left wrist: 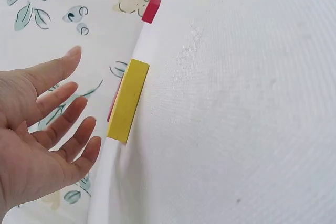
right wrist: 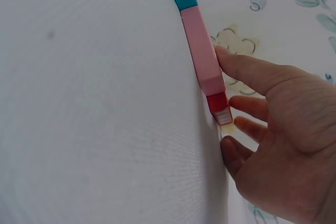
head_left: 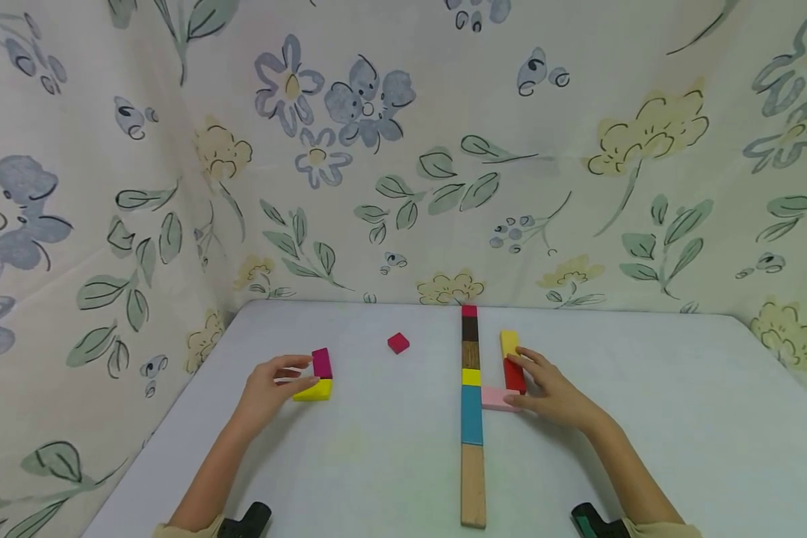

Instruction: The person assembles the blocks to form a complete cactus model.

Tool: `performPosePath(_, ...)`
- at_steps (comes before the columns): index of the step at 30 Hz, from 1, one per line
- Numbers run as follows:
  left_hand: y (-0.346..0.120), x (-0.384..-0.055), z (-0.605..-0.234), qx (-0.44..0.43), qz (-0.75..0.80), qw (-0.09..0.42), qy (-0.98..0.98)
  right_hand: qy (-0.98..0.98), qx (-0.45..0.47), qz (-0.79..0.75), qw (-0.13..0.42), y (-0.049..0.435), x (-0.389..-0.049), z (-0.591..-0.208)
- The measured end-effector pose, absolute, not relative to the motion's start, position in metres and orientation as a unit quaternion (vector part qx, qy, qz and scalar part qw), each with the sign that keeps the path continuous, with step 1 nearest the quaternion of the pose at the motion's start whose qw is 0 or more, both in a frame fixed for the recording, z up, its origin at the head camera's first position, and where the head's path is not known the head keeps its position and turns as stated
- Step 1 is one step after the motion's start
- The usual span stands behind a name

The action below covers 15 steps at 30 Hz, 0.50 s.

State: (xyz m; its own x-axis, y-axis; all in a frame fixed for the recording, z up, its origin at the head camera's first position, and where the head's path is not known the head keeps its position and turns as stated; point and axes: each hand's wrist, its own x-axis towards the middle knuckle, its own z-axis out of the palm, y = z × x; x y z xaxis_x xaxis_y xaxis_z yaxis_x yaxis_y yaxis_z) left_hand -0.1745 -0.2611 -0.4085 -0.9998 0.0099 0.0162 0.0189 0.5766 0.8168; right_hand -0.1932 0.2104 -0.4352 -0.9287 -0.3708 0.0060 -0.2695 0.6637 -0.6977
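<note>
My left hand (head_left: 265, 388) is beside a magenta block (head_left: 322, 364) and a yellow block (head_left: 314, 391), which meet in an L. In the left wrist view its fingers are spread loosely, apart from the yellow block (left wrist: 128, 100). On the other side, my right hand (head_left: 554, 392) has its thumb at a pink block (head_left: 498, 397) and its forefinger by a red block (head_left: 513, 375). A yellow block (head_left: 509, 343) continues beyond the red one. The pink block (right wrist: 202, 48) abuts a blue block (head_left: 471, 415) in the right wrist view.
A straight column runs across the table (head_left: 390, 463): a wooden block (head_left: 473, 486) nearest, then blue, yellow (head_left: 471, 376), brown (head_left: 470, 355), dark brown (head_left: 469, 328) and red (head_left: 468, 311). One small red block (head_left: 398, 343) lies alone. Floral cloth (head_left: 403, 164) hangs behind.
</note>
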Motion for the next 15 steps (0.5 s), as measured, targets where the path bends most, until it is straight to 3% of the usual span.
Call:
performPosePath(6,-0.267,-0.178,-0.417,-0.014,-0.466,-0.029,-0.884,0.91,-0.174,-0.371,0.069,0.211,-0.193,-0.435)
performPosePath(15,-0.273,-0.177,-0.422,-0.008,-0.464,-0.034,-0.885,0.909,-0.177,-0.371,0.068,0.211,-0.193,-0.435)
